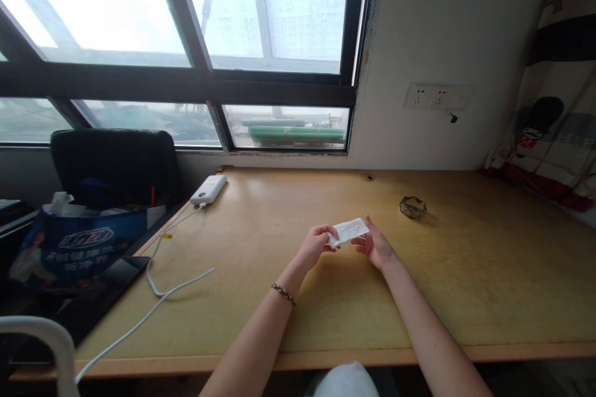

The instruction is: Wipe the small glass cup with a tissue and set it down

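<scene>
A white folded tissue point(350, 231) is held above the wooden desk, roughly in the middle. My left hand point(317, 247) pinches its left end, thumb on top and fingers underneath. At the tissue's other end is my right hand point(378, 249), its thumb stretched up and its fingers apart by the tissue's edge. Whether the right fingers touch the tissue is hard to see. A braided bracelet point(284, 293) circles my left wrist.
On the desk point(465, 285), a dark glass ashtray-like dish point(413, 207) sits right of my hands. A white power bank point(208, 190) with a white cable point(161, 293) lies at the left edge. Beyond that edge are a blue bag point(88, 242) and a black chair point(114, 161).
</scene>
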Tool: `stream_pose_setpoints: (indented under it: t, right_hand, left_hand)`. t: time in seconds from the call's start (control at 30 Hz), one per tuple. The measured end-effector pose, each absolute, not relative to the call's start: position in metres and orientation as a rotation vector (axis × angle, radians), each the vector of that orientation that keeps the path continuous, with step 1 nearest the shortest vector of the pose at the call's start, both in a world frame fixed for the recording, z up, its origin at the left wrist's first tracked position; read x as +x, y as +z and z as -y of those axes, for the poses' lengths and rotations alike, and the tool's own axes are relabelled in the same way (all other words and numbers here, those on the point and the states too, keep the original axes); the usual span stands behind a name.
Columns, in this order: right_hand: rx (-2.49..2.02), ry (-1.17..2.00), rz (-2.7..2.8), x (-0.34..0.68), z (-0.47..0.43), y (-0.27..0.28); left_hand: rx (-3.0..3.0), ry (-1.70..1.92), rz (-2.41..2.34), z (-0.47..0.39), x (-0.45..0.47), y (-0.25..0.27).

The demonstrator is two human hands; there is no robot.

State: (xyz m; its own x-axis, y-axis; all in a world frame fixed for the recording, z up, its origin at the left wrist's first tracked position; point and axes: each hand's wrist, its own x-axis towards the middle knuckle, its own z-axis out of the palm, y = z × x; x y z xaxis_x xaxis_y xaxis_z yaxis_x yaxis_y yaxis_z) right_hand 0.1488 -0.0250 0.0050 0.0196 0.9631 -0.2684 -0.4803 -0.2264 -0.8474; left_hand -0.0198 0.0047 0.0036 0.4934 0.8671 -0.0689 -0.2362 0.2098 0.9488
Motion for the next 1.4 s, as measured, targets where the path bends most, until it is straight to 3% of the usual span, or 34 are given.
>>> stream_pose_setpoints:
  t: [0.37, 0.57, 0.97, 1.4]
  right_hand:
    - [-1.216, 0.971, 0.971, 0.146, 0.022, -0.005]
    - [-1.366, 0.685, 1.226, 0.141, 0.025, -0.002]
    - [-1.176, 1.171, 1.268, 0.136, 0.03, 0.007]
    - [-1.253, 0.937, 1.099, 0.148, 0.02, -0.005]
  left_hand:
    - [0.859, 0.912, -0.74, -0.005, -0.016, 0.01]
    - [1.02, 0.952, -0.868, -0.007, -0.016, -0.002]
    - [1.581, 1.129, -1.024, -0.002, -0.014, 0.003]
    - [1.52, 1.224, -1.078, -0.001, -0.015, 0.008]
